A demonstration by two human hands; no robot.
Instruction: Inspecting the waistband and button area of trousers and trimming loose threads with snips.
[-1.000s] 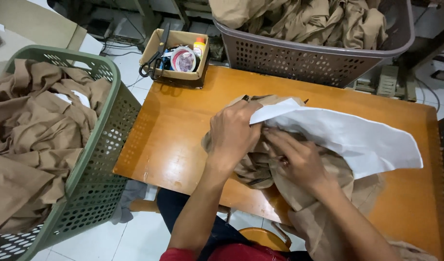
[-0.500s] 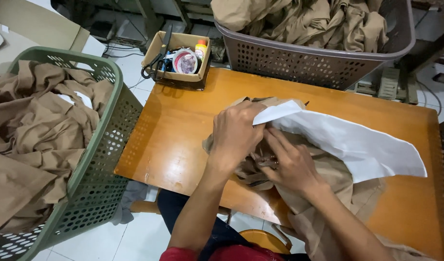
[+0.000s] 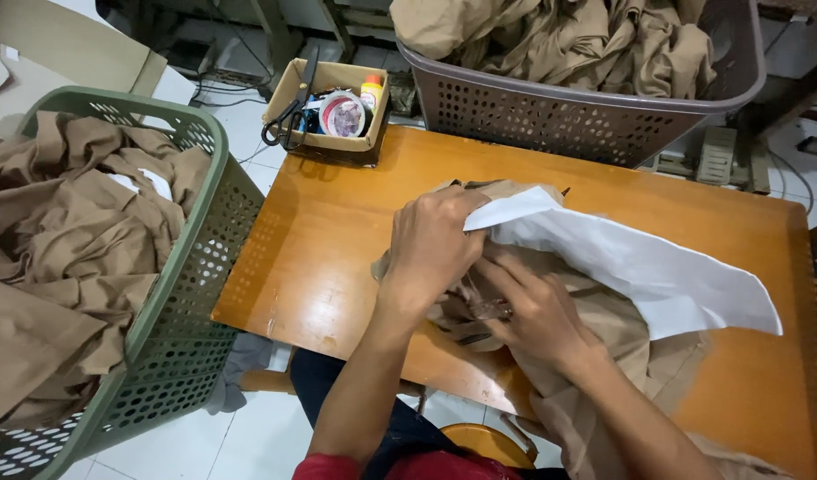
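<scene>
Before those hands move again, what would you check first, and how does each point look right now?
1. Left hand grips the white lining: ok.
2. Right hand rests on the tan garment: ok.
3. Garment lies fully on the wooden table: not ok, it hangs over the near edge.
4. Scissors stowed in the cardboard box: ok.
5. Green basket has room: cannot tell.

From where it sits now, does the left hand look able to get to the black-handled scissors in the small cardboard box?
Probably yes: the left hand rests on the tan garment, and bare tabletop lies between it and the scissors, whose handles hang over the open box's near edge.
</scene>
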